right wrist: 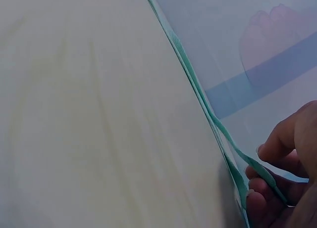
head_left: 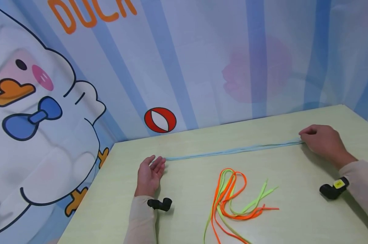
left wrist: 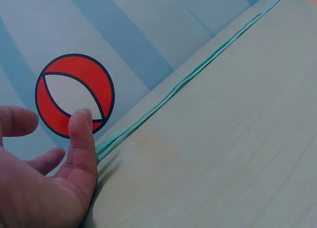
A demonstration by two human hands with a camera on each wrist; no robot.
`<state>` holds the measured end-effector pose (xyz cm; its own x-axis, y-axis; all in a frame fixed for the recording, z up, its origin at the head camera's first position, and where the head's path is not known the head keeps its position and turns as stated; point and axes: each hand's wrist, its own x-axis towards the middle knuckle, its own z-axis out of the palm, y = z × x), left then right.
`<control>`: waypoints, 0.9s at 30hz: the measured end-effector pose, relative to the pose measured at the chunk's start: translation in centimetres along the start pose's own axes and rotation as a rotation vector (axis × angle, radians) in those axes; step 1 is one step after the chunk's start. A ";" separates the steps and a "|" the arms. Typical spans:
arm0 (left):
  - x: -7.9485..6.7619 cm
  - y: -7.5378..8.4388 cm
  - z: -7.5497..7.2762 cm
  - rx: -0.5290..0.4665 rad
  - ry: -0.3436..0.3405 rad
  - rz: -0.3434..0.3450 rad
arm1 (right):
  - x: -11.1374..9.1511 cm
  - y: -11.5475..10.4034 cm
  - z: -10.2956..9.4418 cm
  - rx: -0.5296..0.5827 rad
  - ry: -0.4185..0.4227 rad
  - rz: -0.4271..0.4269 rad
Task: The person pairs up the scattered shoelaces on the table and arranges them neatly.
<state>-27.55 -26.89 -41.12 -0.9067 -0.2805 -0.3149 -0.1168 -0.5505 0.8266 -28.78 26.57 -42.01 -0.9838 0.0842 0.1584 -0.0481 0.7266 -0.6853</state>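
"Where's the pale blue lace (head_left: 238, 150)?"

"Stretched between my two hands, across the far part of the table (head_left: 184, 210). Its strands lie close together along most of the run, and they part a little near my right side."

"And your right hand (head_left: 324, 142)?"

"Grasping that end. My fingers are curled round the lace, and from the right wrist view one strand crosses them toward my palm — another sits by the fingertips."

"The left hand (head_left: 150, 176)?"

"Relaxed, palm turned up, fingers loosely spread and bent. The other end meets them by the little finger — I can't tell whether it's hooked there, because that finger hides it."

"What's lying nearer to you?"

"An orange lace (head_left: 241, 217) and a yellow-green lace (head_left: 260, 196), tangled in loose loops on the table between my forearms. Their tips point off toward my right."

"Anything behind?"

"A blue-striped backdrop (head_left: 214, 67), with a white duck (head_left: 49, 162) in a blue bow tie on my left and a red-and-white ball (head_left: 170, 120) printed just above the table's back edge."
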 end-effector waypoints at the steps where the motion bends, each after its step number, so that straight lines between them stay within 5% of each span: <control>1: 0.0 0.0 0.0 0.001 -0.002 0.001 | 0.0 0.0 0.0 -0.006 0.006 0.005; 27: -0.4 -0.5 0.7 0.130 -0.099 0.036 | -0.4 -0.4 -0.8 -0.043 0.101 0.061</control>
<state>-27.44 -25.92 -41.09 -0.9459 -0.2158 -0.2422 -0.1294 -0.4337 0.8917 -28.19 26.85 -41.25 -0.9621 0.1960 0.1894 0.0212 0.7466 -0.6649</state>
